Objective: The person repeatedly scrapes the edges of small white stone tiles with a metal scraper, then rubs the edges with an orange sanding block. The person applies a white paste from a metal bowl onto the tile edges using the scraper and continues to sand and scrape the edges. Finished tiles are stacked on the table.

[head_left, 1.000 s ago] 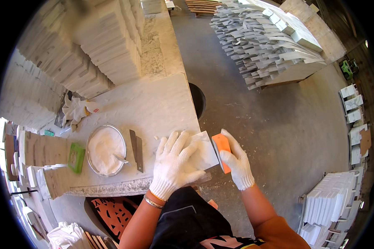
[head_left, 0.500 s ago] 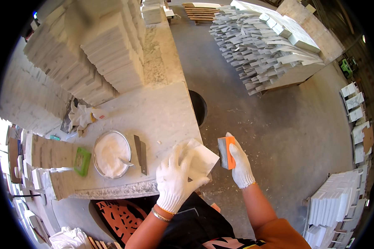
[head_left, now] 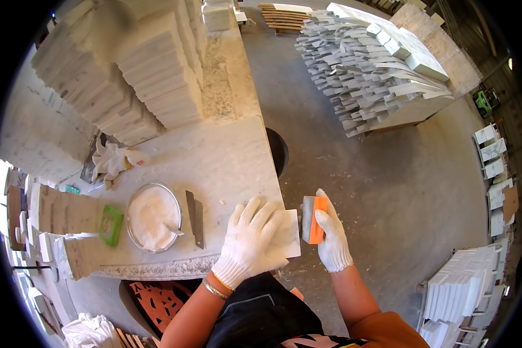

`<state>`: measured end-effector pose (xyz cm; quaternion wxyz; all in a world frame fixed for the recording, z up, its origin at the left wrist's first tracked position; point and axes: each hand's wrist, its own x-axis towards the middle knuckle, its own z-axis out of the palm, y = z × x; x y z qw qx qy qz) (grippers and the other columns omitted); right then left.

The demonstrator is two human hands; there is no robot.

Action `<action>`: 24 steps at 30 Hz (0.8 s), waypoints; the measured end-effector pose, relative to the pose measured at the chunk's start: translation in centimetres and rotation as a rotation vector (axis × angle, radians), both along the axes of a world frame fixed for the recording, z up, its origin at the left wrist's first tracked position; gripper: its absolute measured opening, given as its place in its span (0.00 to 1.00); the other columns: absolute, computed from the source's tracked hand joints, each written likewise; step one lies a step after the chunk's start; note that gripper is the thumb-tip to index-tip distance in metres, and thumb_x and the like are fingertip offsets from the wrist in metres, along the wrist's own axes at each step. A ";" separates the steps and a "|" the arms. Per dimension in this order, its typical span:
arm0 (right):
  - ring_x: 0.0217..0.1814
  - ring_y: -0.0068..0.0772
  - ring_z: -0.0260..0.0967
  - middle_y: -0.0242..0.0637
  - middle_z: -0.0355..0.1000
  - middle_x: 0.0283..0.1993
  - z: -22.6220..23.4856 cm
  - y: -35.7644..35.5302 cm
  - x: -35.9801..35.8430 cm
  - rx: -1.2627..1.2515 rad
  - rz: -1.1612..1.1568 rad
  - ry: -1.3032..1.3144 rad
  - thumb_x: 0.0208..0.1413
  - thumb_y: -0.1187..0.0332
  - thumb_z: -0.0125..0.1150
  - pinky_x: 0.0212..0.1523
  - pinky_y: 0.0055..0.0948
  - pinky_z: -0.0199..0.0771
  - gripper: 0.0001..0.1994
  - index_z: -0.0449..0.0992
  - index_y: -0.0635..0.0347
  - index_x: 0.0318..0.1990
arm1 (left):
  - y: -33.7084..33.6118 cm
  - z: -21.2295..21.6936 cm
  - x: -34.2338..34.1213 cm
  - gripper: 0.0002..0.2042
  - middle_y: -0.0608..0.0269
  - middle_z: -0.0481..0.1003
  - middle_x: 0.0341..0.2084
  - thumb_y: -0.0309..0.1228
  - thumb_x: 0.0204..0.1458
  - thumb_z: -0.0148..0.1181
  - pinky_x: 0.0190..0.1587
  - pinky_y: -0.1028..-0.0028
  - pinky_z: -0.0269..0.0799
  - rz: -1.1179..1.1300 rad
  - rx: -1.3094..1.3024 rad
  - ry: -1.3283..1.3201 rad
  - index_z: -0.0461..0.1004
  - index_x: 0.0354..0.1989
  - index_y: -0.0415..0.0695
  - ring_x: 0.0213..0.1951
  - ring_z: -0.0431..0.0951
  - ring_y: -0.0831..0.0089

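Observation:
My left hand, in a white knit glove, lies with fingers stretched out over a small white marble tile. Part of that tile is under the hand, and its right end sticks out past the table edge. My right hand, gloved too, is closed around an orange and grey sanding block, held just right of the tile with a narrow gap between them. Left of my left hand lie two flat dark metal blades. Beside them is a round metal bowl of white paste with a spatula in it.
A green box-shaped thing stands left of the bowl, and crumpled white gloves lie behind it. Tall stacks of stone tiles rise at the table's far left. Across the floor stands a large pile of stone strips. A dark round bin is by the table edge.
The tile has gone from tilted to lying flatter, turned at the table edge. My left hand has flattened over it. My right hand has moved slightly down and left with the sanding block.

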<state>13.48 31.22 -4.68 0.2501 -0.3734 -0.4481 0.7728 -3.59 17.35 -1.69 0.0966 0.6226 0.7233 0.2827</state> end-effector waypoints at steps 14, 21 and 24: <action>0.77 0.31 0.55 0.43 0.58 0.78 -0.2 0.9 -2.2 0.193 0.055 -0.199 0.67 0.60 0.60 0.74 0.29 0.54 0.35 0.56 0.69 0.75 | -0.3 -0.6 0.2 0.44 0.56 0.71 0.60 0.45 0.23 0.79 0.64 0.47 0.62 0.053 0.057 -0.075 0.74 0.56 0.44 0.64 0.67 0.48; 0.75 0.30 0.58 0.43 0.60 0.75 1.0 -0.4 -2.7 0.455 0.118 -0.297 0.66 0.62 0.60 0.72 0.29 0.57 0.35 0.56 0.69 0.75 | -0.3 -0.8 0.2 0.42 0.57 0.72 0.59 0.46 0.23 0.78 0.63 0.49 0.64 0.058 0.070 -0.046 0.74 0.55 0.44 0.62 0.68 0.49; 0.73 0.29 0.60 0.43 0.63 0.74 -0.7 0.9 -2.9 0.371 0.092 -0.261 0.66 0.62 0.60 0.72 0.27 0.57 0.35 0.56 0.70 0.75 | -0.2 -0.1 0.2 0.39 0.59 0.72 0.56 0.39 0.22 0.78 0.60 0.54 0.65 0.070 0.093 -0.055 0.74 0.53 0.45 0.60 0.69 0.52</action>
